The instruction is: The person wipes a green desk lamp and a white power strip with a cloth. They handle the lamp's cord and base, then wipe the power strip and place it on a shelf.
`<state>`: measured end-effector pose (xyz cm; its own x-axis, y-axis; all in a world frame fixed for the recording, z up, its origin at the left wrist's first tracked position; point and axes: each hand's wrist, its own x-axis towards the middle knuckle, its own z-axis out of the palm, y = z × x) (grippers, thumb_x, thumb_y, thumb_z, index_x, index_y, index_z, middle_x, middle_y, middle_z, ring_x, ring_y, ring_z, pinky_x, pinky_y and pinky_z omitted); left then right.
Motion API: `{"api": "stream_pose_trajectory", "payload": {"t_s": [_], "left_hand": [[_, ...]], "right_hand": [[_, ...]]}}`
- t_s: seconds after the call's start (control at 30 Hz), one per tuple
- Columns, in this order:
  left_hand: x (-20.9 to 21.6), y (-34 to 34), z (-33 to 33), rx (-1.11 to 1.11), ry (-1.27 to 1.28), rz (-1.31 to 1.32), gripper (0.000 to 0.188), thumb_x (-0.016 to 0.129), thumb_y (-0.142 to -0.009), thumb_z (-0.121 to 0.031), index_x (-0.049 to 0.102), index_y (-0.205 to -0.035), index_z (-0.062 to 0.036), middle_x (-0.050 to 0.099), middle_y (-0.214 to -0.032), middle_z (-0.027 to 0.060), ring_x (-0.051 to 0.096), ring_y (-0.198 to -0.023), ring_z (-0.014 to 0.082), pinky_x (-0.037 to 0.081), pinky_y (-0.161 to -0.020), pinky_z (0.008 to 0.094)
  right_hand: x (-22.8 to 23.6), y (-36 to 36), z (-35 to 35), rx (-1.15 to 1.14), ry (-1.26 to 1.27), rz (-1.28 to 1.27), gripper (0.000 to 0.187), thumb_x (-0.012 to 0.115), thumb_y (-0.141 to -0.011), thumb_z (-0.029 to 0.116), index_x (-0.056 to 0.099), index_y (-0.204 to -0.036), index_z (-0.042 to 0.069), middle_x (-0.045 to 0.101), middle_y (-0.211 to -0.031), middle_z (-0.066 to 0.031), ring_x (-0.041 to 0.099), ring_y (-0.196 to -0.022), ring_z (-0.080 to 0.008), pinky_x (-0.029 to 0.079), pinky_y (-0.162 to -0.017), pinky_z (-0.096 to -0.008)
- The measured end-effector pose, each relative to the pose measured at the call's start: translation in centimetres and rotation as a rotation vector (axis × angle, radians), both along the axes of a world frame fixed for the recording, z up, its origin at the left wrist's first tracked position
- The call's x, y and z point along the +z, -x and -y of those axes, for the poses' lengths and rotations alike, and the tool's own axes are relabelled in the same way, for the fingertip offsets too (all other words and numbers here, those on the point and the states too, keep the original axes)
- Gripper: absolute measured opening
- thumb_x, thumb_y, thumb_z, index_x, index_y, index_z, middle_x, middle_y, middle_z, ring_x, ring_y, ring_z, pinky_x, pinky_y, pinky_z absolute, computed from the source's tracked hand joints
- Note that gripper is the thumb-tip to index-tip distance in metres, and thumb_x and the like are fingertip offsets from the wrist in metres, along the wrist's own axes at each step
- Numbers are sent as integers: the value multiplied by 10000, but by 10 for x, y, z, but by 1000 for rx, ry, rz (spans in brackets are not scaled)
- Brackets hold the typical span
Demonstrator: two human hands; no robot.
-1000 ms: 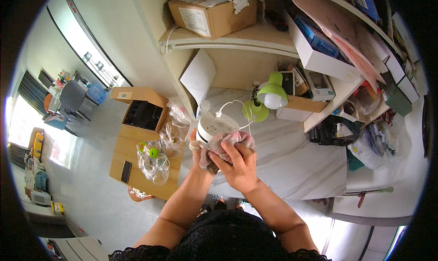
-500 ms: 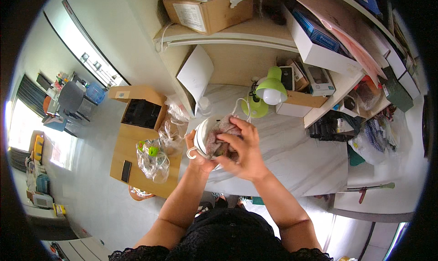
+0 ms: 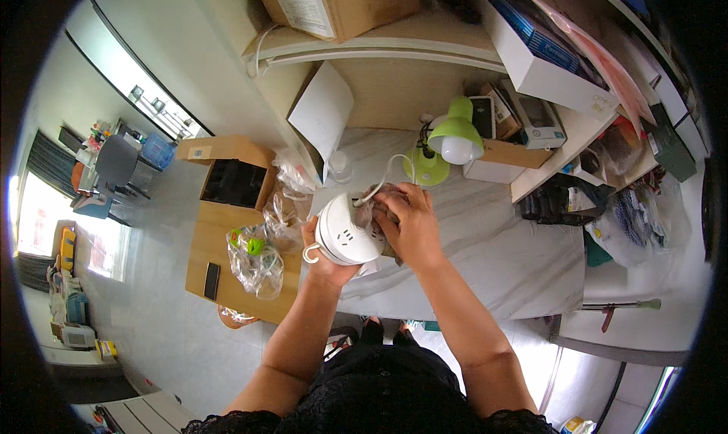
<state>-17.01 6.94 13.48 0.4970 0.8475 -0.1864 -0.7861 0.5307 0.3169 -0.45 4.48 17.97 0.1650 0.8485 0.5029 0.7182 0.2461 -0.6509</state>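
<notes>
Above the marble-patterned desk, my left hand is closed round a white round electric appliance. Small vent slots mark its face, which is turned up, and a white hook or handle sticks out at its left side. My right hand pinches a greyish-pink cloth against the appliance's upper right edge, close to where the white cord comes out. That cord loops away toward a green desk lamp behind. Part of the cloth is hidden under my right fingers.
White paper leans at the desk's back left beside a clear cup. On a lower wooden table stand an open carton, plastic bags and a phone. Shelves with boxes overhang the desk.
My right hand and the cloth have shifted from over the appliance's face to its upper right edge by the cord. The slotted face now shows, turned more upward.
</notes>
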Motion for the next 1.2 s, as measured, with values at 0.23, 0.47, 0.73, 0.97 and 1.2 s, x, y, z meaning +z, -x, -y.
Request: {"api": "stream_pose_trajectory", "payload": {"t_s": [0.23, 0.47, 0.73, 0.97, 1.2], "left_hand": [[2, 2, -3, -37, -2, 18, 648, 430, -809, -594, 571, -1261, -153, 610, -1221, 106, 577, -1095, 325, 445, -948, 501], [2, 15, -20, 0, 52, 7, 662, 440, -771, -626, 583, -1251, -193, 586, -1259, 94, 559, -1122, 335, 440, -936, 541], [8, 2, -22, -26, -7, -27, 655, 477, -801, -553, 570, -1247, -82, 618, -1199, 135, 589, -1078, 330, 454, -948, 488], [-15, 20, -29, -25, -24, 14, 697, 455, -791, -592, 542, -1290, -114, 591, -1242, 152, 565, -1117, 353, 418, -985, 523], [-5, 7, -25, -51, 23, -8, 672, 464, -783, -584, 572, -1261, -124, 596, -1237, 147, 566, -1110, 363, 433, -961, 533]], "right_hand": [[-23, -12, -14, -196, 123, -36, 196, 693, -804, 200, 692, -986, 128, 599, -1045, -102, 534, -1014, -328, 476, -853, -416], [-19, -21, 19, 110, 377, 291, 234, 684, -764, 102, 697, -996, 124, 560, -1066, -93, 544, -1012, -323, 486, -834, -416], [4, 3, -1, 54, 59, 112, 378, 695, -760, 125, 669, -1127, 213, 566, -1065, -87, 549, -982, -315, 498, -813, -405], [-13, -24, 37, 273, 298, 227, 392, 671, -748, 64, 686, -1118, 191, 533, -1063, -113, 548, -988, -306, 487, -839, -414], [-8, -14, 2, 159, 81, 65, 390, 648, -791, 77, 663, -1157, 213, 536, -1100, -135, 522, -1007, -360, 478, -858, -432]]}}
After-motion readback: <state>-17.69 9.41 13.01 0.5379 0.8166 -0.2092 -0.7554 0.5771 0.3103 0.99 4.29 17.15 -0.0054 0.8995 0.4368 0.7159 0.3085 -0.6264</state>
